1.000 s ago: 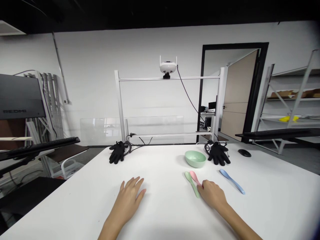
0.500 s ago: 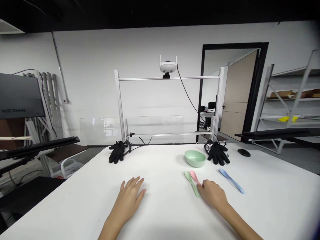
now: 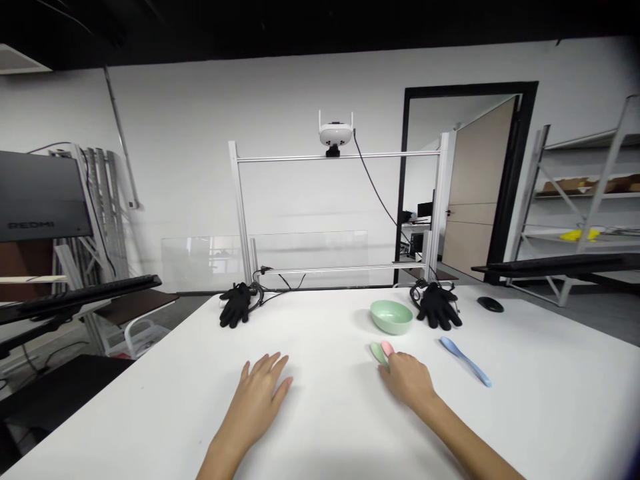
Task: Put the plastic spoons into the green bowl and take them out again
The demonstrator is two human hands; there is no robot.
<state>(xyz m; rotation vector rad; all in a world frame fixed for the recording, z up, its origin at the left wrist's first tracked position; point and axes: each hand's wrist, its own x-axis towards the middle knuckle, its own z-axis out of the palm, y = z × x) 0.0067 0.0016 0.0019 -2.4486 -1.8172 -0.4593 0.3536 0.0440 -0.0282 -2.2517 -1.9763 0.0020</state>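
My right hand [image 3: 411, 381] is curled down over the handles of a green spoon [image 3: 379, 353] and a pink spoon [image 3: 387, 347], its thumb at the green one's left side. Only the bowl ends of these two spoons show, close together; the exact grip is hidden under the hand. To the right lies a blue spoon [image 3: 465, 361], untouched. Behind the spoons stands a light green bowl [image 3: 392, 317]. My left hand [image 3: 259, 392] is at the left with fingers spread, palm down over the table [image 3: 320, 427], holding nothing.
Black gloves with cables lie at the table's back, one at left [image 3: 236, 305] and one at right [image 3: 437, 307]. A black mouse [image 3: 491, 305] is at the far right. A metal frame [image 3: 240, 213] carrying a white device [image 3: 336, 134] rises behind the table.
My right hand has shifted left, from the pink spoon's handle to over both the pink and green handles, covering more of them. My left hand stays put.
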